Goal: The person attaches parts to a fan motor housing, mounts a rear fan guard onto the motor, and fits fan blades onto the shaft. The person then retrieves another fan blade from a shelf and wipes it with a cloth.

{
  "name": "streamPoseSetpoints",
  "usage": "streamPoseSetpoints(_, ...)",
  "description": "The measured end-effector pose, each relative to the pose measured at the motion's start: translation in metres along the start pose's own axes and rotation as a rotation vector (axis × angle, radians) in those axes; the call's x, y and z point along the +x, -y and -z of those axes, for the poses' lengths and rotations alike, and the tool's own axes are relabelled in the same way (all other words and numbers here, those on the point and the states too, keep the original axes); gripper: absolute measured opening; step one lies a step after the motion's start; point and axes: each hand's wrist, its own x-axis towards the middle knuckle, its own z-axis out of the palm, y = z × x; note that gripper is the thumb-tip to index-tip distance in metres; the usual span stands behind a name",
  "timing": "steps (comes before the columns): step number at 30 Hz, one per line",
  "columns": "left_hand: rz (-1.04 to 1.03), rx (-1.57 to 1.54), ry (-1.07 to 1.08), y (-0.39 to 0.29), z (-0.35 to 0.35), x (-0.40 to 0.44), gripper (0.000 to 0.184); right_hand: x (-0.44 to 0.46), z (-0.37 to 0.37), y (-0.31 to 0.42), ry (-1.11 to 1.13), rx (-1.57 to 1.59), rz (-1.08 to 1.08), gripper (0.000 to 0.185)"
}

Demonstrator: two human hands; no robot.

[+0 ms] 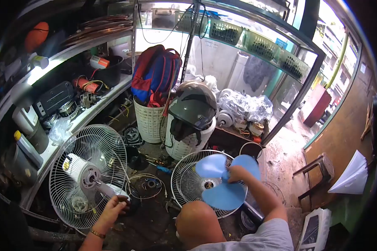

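Observation:
My right hand [237, 174] grips a light-blue three-blade fan blade [225, 195] near its hub. The blade is above a round white wire fan guard [184, 178] on the right. My left hand [114, 208] is closed, fingertips pinched together at a small dark thing I cannot make out. It is just below the white motor housing [80, 173] of a second fan, whose bare shaft [97, 182] points toward me. A wire rear guard [56, 184] surrounds that motor.
A helmet [192, 106] sits on a white basket [178, 146], beside another basket [148, 123] holding a red and blue backpack [157, 73]. Shelves with motor parts line the left. Tools and a cable [140, 197] lie on the floor. A stool [322, 171] stands right.

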Motion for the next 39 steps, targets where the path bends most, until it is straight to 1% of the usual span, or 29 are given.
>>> streamPoseSetpoints(1, 0.025, 0.015, -0.003, -0.005, -0.004, -0.004, 0.025, 0.010, -0.011, 0.013, 0.022, 0.038, 0.056, 0.060)
streamPoseSetpoints(2, 0.016, 0.008, -0.008, -0.002, -0.004, -0.004, 0.025, 0.020, -0.011, 0.029, 0.129, -0.009, 0.077, 0.065)
streamPoseSetpoints(4, -0.039, 0.124, 0.057, 0.014, -0.001, -0.003, 0.027, 0.037, -0.017, 0.042, 0.039, 0.122, 0.174, 0.058)
streamPoseSetpoints(6, -0.097, 0.218, 0.071, 0.015, -0.006, -0.009, 0.028, 0.062, 0.017, 0.062, -0.005, 0.210, 0.177, 0.047)
streamPoseSetpoints(7, -0.030, 0.304, 0.108, 0.022, -0.004, -0.008, 0.032, 0.089, 0.014, 0.057, -0.146, 0.243, 0.139, 0.035)
streamPoseSetpoints(8, -0.149, 0.373, 0.113, 0.025, -0.009, -0.007, 0.034, 0.097, 0.049, 0.064, -0.140, 0.345, 0.179, 0.028)
streamPoseSetpoints(9, -0.210, 0.473, 0.094, 0.018, -0.013, -0.008, 0.032, 0.112, 0.066, 0.063, -0.307, 0.345, 0.260, 0.024)
streamPoseSetpoints(10, -0.267, 0.574, 0.075, 0.012, -0.016, -0.009, 0.031, 0.113, 0.103, 0.072, -0.308, 0.408, 0.261, 0.020)
streamPoseSetpoints(11, -0.260, 0.577, 0.095, 0.008, -0.016, -0.008, 0.030, 0.118, 0.139, 0.081, -0.274, 0.405, 0.209, 0.015)
streamPoseSetpoints(12, -0.250, 0.580, 0.115, 0.006, -0.015, -0.005, 0.029, 0.106, 0.183, 0.100, -0.261, 0.453, 0.162, 0.015)
streamPoseSetpoints(13, -0.252, 0.582, 0.103, 0.008, -0.013, 0.000, 0.027, 0.137, 0.188, 0.070, -0.325, 0.498, 0.293, 0.016)
streamPoseSetpoints(14, -0.237, 0.572, 0.115, 0.010, -0.010, 0.005, 0.027, 0.126, 0.234, 0.082, -0.307, 0.507, 0.254, 0.017)
streamPoseSetpoints(15, -0.228, 0.548, 0.038, 0.011, -0.007, 0.011, 0.027, 0.126, 0.262, 0.077, -0.344, 0.749, 0.342, 0.018)
streamPoseSetpoints(16, -0.226, 0.524, -0.040, 0.011, -0.006, 0.018, 0.026, 0.125, 0.298, 0.073, -0.339, 0.870, 0.343, 0.018)
streamPoseSetpoints(17, -0.229, 0.519, -0.030, 0.012, -0.002, 0.026, 0.026, 0.123, 0.336, 0.075, -0.484, 1.051, 0.220, 0.019)
streamPoseSetpoints(18, -0.240, 0.526, -0.075, 0.015, 0.002, 0.035, 0.026, 0.118, 0.377, 0.068, -0.526, 1.216, 0.323, 0.024)
streamPoseSetpoints(20, -0.251, 0.524, -0.112, 0.016, 0.000, 0.043, 0.025, 0.134, 0.446, 0.043, -0.788, 1.308, 0.241, 0.034)
streamPoseSetpoints(22, -0.185, 0.517, -0.133, 0.010, -0.006, 0.045, 0.024, 0.154, 0.513, 0.013, -0.962, 1.473, 0.102, 0.044)
streamPoseSetpoints(23, -0.177, 0.539, -0.135, 0.003, -0.009, 0.045, 0.024, 0.166, 0.542, 0.000, -0.962, 1.467, 0.102, 0.044)
streamPoseSetpoints(25, -0.147, 0.556, -0.146, -0.013, -0.010, 0.038, 0.024, 0.182, 0.589, -0.017, -0.954, 1.630, -0.034, 0.040)
streamPoseSetpoints(26, -0.118, 0.576, -0.159, -0.024, -0.011, 0.036, 0.024, 0.186, 0.605, -0.013, -0.953, 1.629, -0.032, 0.040)
streamPoseSetpoints(28, -0.114, 0.550, -0.194, -0.045, -0.010, 0.028, 0.024, 0.196, 0.629, -0.003, -1.005, 1.595, -0.186, 0.048)
streamPoseSetpoints(30, -0.093, 0.533, -0.274, -0.070, -0.009, 0.019, 0.024, 0.206, 0.645, -0.003, -0.970, 1.604, -0.175, 0.050)
streamPoseSetpoints(32, -0.117, 0.495, -0.277, -0.087, -0.006, 0.012, 0.023, 0.221, 0.657, -0.002, -0.911, 1.612, -0.153, 0.055)
streamPoseSetpoints(33, -0.134, 0.526, -0.261, -0.093, -0.004, 0.009, 0.023, 0.227, 0.661, -0.004, -0.882, 1.647, -0.120, 0.050)
streamPoseSetpoints(34, -0.151, 0.557, -0.246, -0.098, -0.003, 0.005, 0.023, 0.231, 0.665, -0.006, -0.869, 1.645, -0.116, 0.050)
streamPoseSetpoints(36, -0.114, 0.514, -0.244, -0.092, -0.001, -0.002, 0.024, 0.242, 0.673, -0.012, -0.826, 1.778, -0.194, 0.044)
streamPoseSetpoints(37, -0.113, 0.534, -0.265, -0.079, -0.001, -0.006, 0.023, 0.262, 0.671, -0.033, -0.884, 1.798, -0.171, 0.035)
streamPoseSetpoints(39, -0.112, 0.579, -0.299, -0.068, -0.002, -0.012, 0.022, 0.262, 0.674, -0.022, -0.909, 1.823, -0.175, 0.031)
